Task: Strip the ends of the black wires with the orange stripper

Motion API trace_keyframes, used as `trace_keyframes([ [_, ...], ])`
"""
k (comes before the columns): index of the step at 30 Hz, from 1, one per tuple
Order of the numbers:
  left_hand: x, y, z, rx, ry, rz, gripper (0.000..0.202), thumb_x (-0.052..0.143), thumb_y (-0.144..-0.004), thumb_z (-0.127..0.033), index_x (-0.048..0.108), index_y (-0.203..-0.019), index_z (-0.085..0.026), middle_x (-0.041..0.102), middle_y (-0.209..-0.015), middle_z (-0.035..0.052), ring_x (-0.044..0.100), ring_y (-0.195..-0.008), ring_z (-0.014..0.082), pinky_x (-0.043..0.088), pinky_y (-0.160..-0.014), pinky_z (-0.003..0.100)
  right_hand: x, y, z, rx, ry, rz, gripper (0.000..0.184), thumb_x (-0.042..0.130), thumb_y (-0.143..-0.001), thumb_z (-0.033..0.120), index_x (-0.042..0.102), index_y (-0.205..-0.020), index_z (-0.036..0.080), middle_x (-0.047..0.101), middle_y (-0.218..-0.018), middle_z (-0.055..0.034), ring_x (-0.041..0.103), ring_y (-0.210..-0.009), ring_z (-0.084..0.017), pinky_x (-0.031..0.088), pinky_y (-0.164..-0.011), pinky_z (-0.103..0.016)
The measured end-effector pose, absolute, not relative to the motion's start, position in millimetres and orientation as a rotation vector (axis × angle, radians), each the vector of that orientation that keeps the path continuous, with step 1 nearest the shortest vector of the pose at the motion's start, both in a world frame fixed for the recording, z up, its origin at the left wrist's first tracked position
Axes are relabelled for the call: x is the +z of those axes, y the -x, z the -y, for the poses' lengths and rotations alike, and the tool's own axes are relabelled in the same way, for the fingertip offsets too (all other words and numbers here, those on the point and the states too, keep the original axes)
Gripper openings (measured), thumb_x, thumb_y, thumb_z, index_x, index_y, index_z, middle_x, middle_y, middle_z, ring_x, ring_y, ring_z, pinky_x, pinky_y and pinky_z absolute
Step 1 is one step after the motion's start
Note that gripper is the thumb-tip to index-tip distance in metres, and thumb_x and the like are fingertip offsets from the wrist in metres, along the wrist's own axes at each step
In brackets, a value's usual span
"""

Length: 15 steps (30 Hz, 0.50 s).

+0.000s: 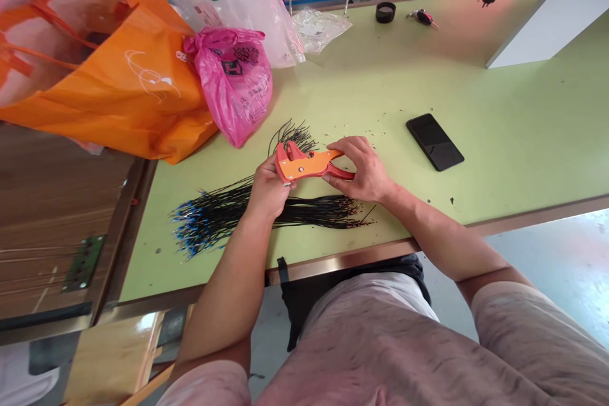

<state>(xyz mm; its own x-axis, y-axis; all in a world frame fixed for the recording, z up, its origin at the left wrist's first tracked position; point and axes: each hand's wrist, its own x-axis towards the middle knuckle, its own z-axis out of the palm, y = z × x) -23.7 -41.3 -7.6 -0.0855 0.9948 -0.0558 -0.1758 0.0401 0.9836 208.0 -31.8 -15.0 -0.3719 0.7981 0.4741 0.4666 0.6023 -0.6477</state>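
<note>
A red and orange wire stripper (309, 166) is over the table, its jaws toward the left. My right hand (366, 171) is closed around its handles. At the jaw end, my left hand (269, 190) is closed, and the tool hides its fingertips, so what they pinch does not show. A thick bundle of black wires (309, 210) lies below the hands, with blue and silvery terminals (193, 225) at its left end and bare copper tips at its right. More loose black wire ends (295, 134) fan out just behind the tool.
An orange bag (137, 82), a knotted pink plastic bag (240, 85) and clear bags (238, 0) stand at back left. A black phone (434, 141) lies to the right. Farther back are a black ring (385, 12) and keys (422, 17). Small scraps dot the green table (514, 139).
</note>
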Motion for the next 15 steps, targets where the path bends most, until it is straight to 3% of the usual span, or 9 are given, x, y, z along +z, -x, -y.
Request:
trace_keyframes([
  [4, -2.9, 23.3, 41.7, 1.344, -0.894, -1.117, 0.027, 0.086, -0.054, -0.029, 0.073, -0.073, -0.017, 0.071, -0.070, 0.0008, 0.046, -0.050, 0.0057, 0.028, -0.045, 0.017, -24.6, -205.8, 29.4, 0.442, 0.931, 2.037, 0.055, 0.077, -0.098, 0.059, 0.067, -0.139, 0.023, 0.069, -0.132, -0.0160, 0.063, -0.127, -0.034, 0.052, -0.117, -0.058],
  [15, 0.8, 21.6, 42.2, 1.277, -0.956, -1.000, 0.034, 0.097, -0.054, -0.025, 0.065, -0.065, -0.018, 0.057, -0.058, -0.0059, 0.040, -0.049, 0.0034, 0.032, -0.047, 0.016, -28.4, -204.9, 29.7, 0.330, 0.916, 2.012, 0.056, 0.075, -0.101, 0.061, 0.066, -0.143, 0.025, 0.070, -0.129, -0.0136, 0.065, -0.125, -0.032, 0.053, -0.115, -0.056],
])
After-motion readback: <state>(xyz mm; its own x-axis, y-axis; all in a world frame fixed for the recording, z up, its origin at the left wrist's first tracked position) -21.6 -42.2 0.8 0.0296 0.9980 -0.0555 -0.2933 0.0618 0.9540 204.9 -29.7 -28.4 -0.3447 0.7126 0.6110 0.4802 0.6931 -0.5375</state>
